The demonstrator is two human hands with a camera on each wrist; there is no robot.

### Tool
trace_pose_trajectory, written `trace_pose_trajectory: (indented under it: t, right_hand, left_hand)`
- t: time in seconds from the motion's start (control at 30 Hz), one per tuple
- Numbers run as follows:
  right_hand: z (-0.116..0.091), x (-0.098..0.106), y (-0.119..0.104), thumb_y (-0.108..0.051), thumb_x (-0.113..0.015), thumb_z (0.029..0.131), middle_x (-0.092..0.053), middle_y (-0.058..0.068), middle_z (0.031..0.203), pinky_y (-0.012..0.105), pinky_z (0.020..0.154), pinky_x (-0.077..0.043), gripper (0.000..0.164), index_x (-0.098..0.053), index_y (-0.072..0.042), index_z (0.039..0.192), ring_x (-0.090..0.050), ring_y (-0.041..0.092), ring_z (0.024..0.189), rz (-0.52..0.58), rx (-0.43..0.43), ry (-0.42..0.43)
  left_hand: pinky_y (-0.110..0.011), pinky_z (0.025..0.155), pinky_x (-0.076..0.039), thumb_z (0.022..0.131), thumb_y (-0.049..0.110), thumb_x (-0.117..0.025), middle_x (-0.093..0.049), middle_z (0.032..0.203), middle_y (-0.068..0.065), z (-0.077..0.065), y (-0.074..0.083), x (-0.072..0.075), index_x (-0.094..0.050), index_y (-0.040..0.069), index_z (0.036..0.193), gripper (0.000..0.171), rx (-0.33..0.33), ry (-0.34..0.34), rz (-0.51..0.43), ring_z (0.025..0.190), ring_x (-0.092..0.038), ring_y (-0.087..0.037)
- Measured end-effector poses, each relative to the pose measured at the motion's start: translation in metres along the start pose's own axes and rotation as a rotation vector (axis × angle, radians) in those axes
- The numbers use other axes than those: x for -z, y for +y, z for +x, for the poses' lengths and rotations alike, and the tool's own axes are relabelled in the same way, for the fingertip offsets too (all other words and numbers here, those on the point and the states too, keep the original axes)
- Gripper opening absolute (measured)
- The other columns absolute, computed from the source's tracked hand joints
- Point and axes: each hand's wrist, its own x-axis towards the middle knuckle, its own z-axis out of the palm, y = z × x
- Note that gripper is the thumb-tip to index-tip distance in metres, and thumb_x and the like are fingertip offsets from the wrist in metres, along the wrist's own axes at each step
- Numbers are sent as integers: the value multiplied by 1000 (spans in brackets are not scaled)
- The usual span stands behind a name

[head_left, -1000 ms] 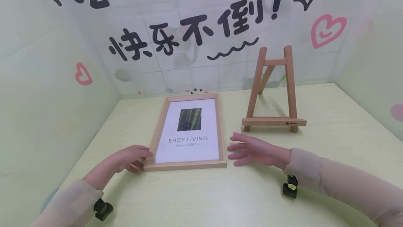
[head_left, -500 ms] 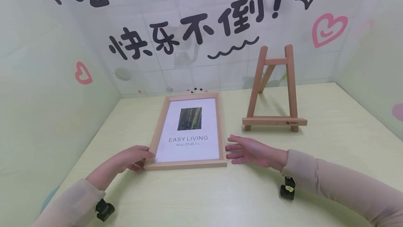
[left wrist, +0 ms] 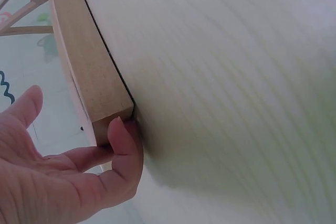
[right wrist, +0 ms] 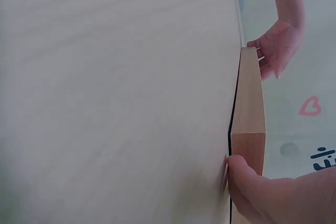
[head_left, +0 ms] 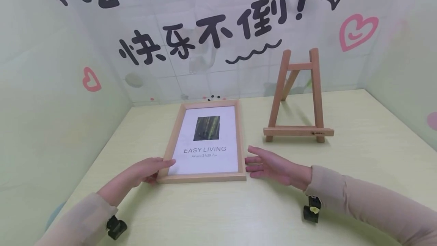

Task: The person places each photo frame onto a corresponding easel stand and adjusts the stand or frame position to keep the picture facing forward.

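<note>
A light wooden picture frame (head_left: pixel 205 177) with a white "EASY LIVING" insert lies face up on the table. At its near left corner is my left hand (head_left: pixel 145 170), thumb reaching over the frame's face. The left wrist view shows the fingers (left wrist: pixel 126 150) of that hand curled round the corner, with the thumb held apart from the wood. My right hand (head_left: pixel 273 164) is beside the frame's right edge, fingers nearly straight and thumb raised. In the right wrist view, its fingers (right wrist: pixel 244 174) touch the frame's side; the rest of them are hidden.
A small wooden easel (head_left: pixel 298 131) stands upright at the back right, behind my right hand. The pale table (head_left: pixel 211 215) meets a white printed cloth (head_left: pixel 153 83) at its back edge. Similar cloth hangs on both sides.
My left thumb has moved right, farther over the frame's face. My right hand has come slightly left, up to the frame's edge. The frame and the easel stay in place.
</note>
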Motion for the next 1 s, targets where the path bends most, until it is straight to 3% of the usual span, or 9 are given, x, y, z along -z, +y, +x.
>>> trace_pose_trajectory:
  t: [0.23, 0.43, 0.53, 0.67, 1.0]
  right_hand:
    - [-3, 1, -3, -44, -36, 95, -20, 30, 145, 46, 93, -46, 72, 2, -9, 145, -39, 46, 122, 37, 18, -35]
    - [1, 5, -2, -25, -40, 95, -20, 33, 142, 46, 91, -47, 68, 0, 0, 144, -41, 50, 118, 83, 28, -23]
    - [6, 6, -2, -13, -45, 92, -25, 34, 139, 45, 91, -47, 69, -2, 2, 144, -47, 46, 114, 102, 1, 5]
    - [12, 8, -1, -3, -50, 89, -39, 33, 129, 43, 89, -49, 72, -4, 0, 145, -58, 35, 101, 78, -43, 22]
    - [17, 16, 0, 4, -50, 87, -54, 25, 116, 39, 85, -52, 78, -1, -5, 146, -62, 25, 91, 39, -67, -59]
  left_hand:
    - [-30, 71, -49, 89, 51, -49, -49, 112, -18, -3, 3, 5, -40, -8, 129, 73, -18, -13, -23, 89, -51, -21]
    - [-29, 69, -51, 92, 38, -48, -50, 106, -16, -2, -1, 7, -40, -9, 128, 59, -3, -19, -133, 85, -53, -21]
    - [-29, 67, -51, 93, 27, -48, -54, 97, -10, -2, -5, 7, -40, -9, 127, 51, -8, -37, -218, 79, -54, -18]
    - [-31, 67, -51, 92, 16, -46, -60, 94, -9, -2, -10, 8, -29, -9, 136, 54, -33, -87, -296, 77, -57, -17]
    - [-34, 73, -55, 91, 8, -48, -60, 106, -14, -1, -17, 15, -12, -9, 142, 65, -92, -199, -441, 87, -61, -18]
